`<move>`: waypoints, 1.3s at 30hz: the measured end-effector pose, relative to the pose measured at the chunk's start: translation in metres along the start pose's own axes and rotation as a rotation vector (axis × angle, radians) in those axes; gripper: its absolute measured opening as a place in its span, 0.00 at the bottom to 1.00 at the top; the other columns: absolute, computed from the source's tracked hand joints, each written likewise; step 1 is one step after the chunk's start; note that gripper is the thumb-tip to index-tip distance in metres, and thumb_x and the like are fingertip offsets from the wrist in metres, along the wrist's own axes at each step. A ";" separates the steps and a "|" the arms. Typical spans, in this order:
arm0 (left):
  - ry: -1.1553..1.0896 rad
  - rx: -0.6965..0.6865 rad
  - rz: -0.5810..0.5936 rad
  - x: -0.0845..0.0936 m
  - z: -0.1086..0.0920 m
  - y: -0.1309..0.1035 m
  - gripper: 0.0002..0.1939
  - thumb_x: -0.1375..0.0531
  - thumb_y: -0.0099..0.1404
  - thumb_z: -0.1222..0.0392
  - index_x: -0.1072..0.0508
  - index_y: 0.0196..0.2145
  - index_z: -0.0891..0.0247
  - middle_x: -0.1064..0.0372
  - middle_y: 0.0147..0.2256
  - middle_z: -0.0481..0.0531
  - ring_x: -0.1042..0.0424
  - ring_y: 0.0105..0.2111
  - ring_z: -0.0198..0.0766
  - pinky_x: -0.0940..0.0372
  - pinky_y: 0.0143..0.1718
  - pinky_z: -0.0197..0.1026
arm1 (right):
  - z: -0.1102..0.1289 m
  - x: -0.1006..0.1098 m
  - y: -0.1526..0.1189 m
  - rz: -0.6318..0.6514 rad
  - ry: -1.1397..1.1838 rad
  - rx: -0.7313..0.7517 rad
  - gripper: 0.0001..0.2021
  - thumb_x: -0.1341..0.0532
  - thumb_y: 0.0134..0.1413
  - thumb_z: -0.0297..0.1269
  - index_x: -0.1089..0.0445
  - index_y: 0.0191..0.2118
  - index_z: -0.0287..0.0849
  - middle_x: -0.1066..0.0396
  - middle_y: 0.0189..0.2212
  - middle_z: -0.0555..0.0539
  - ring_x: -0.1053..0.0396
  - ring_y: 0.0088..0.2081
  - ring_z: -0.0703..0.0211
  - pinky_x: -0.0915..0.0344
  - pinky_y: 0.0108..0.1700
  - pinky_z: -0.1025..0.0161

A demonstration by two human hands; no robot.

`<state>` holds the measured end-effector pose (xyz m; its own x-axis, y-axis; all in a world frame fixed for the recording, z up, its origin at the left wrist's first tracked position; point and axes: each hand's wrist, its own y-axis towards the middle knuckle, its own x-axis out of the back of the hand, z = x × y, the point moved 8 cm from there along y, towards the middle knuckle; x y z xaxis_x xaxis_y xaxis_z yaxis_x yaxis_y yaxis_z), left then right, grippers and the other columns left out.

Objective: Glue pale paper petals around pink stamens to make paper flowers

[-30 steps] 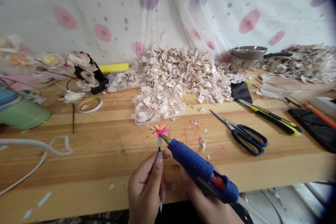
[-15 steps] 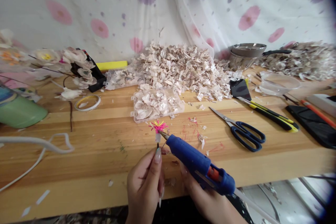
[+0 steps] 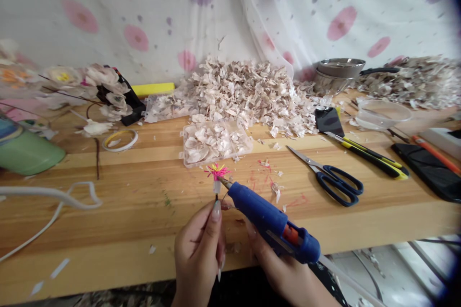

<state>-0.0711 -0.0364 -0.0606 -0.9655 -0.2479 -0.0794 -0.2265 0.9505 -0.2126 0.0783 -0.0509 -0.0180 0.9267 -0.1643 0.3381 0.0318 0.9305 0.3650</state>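
Between thumb and fingers, my left hand pinches the dark stem of a small artificial flower centre, upright, with pink and yellow strands above a whitish wrapped base. My right hand is closed round the handle of a blue glue gun, whose metal nozzle is at the flower centre's base, just under the strands. The glue gun's body hides part of the right hand's fingers. Beyond the flower centre sits a clear plastic box of pale petals.
Behind the box rises a large heap of pale petals. To the right lie scissors, a yellow-black utility knife and a black phone. A tape roll, white cable and green container are on the left.
The glue gun's rear end has shifted very slightly up and left, with its nozzle still at the flower centre's base. My left hand stays almost in place.
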 end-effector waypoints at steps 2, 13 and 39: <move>0.001 0.005 -0.007 0.000 0.000 0.000 0.27 0.38 0.55 0.35 0.21 0.34 0.66 0.47 0.09 0.40 0.50 0.08 0.25 0.53 0.07 0.26 | -0.001 -0.001 0.000 0.006 0.004 -0.014 0.10 0.46 0.57 0.33 0.43 0.25 0.46 0.44 0.16 0.56 0.45 0.17 0.65 0.38 0.25 0.65; 0.007 -0.013 0.000 0.001 0.000 0.000 0.26 0.39 0.57 0.37 0.21 0.35 0.64 0.46 0.09 0.40 0.49 0.08 0.25 0.53 0.07 0.26 | 0.006 0.002 0.006 0.014 0.019 -0.027 0.10 0.46 0.55 0.31 0.45 0.24 0.46 0.46 0.16 0.56 0.40 0.20 0.63 0.35 0.28 0.65; -0.011 0.008 0.013 -0.002 -0.003 0.002 0.21 0.39 0.59 0.41 0.22 0.34 0.64 0.46 0.09 0.40 0.50 0.08 0.25 0.54 0.07 0.26 | 0.007 0.003 0.007 0.021 0.032 -0.002 0.09 0.45 0.57 0.31 0.42 0.26 0.45 0.43 0.19 0.54 0.35 0.26 0.60 0.35 0.31 0.63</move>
<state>-0.0697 -0.0336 -0.0581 -0.9668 -0.2379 -0.0931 -0.2132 0.9521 -0.2191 0.0785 -0.0475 -0.0089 0.9385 -0.1344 0.3181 0.0129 0.9342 0.3566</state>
